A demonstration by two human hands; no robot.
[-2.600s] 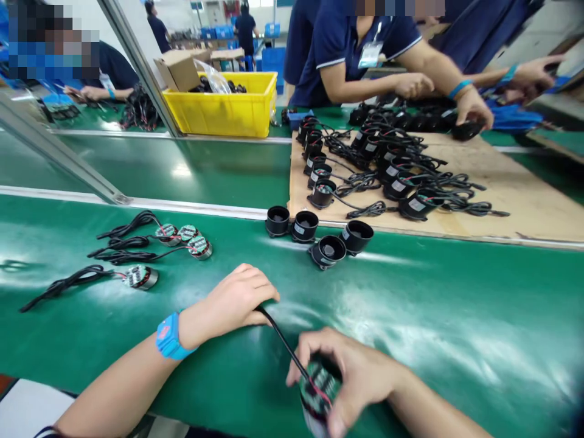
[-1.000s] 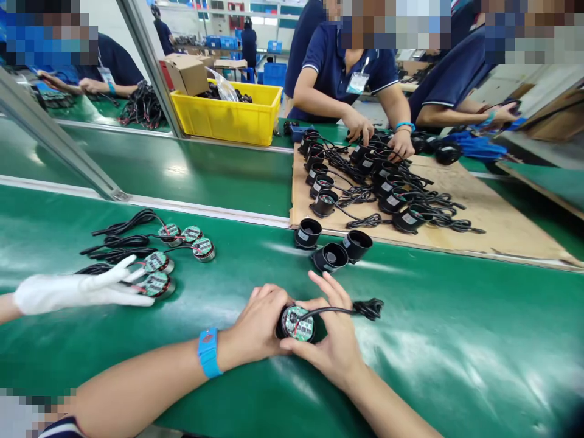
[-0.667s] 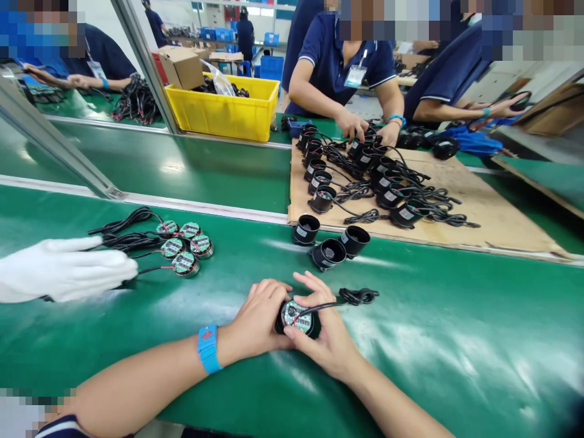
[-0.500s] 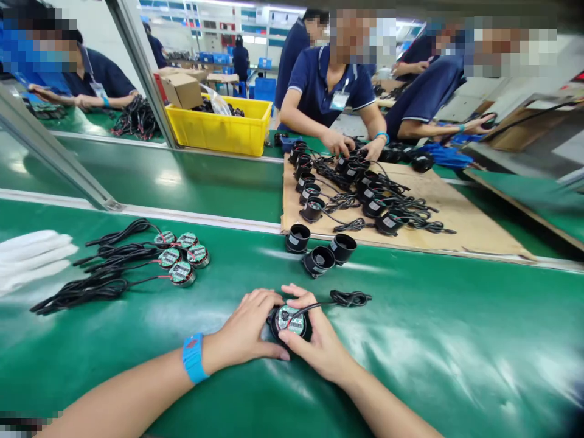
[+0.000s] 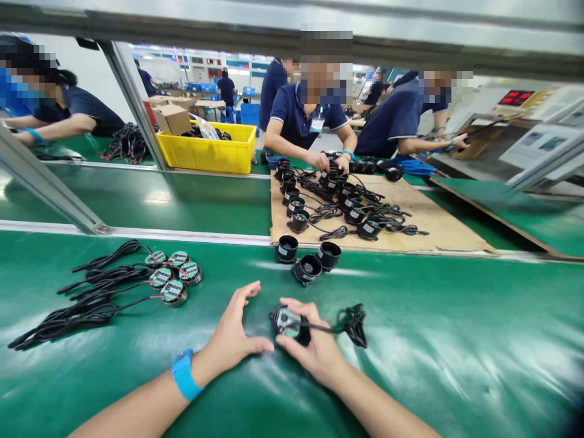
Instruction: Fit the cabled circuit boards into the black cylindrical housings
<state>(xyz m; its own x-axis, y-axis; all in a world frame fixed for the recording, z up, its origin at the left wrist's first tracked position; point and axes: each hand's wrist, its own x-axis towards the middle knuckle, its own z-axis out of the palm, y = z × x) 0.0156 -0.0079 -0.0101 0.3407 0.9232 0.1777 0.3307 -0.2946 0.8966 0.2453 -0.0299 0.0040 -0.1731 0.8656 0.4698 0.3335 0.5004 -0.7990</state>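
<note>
My right hand (image 5: 314, 340) grips a round black housing (image 5: 303, 333) with a green circuit board (image 5: 288, 322) in its top. A black cable (image 5: 353, 323) runs from the board past my fingers to a bundled coil on the right. Just left of the housing, my left hand (image 5: 235, 328) is apart from it, thumb and fingers spread with nothing between them. A blue band circles the left wrist. Beyond my hands stand three black cups (image 5: 307, 269). Several round motors with green boards (image 5: 173, 292) lie at the left, their cables bundled.
Across the bench, a cardboard sheet (image 5: 438, 228) bears several black housings with cables, handled by a co-worker (image 5: 308, 131). A yellow bin (image 5: 207, 155) stands at the back left. A metal post (image 5: 132, 103) rises at the left, and a metal beam (image 5: 255, 36) crosses overhead.
My left hand has let go of the housing and moved left, opening. The right hand keeps its hold, and the cable coil has shifted and lifted. The view has tilted up.
</note>
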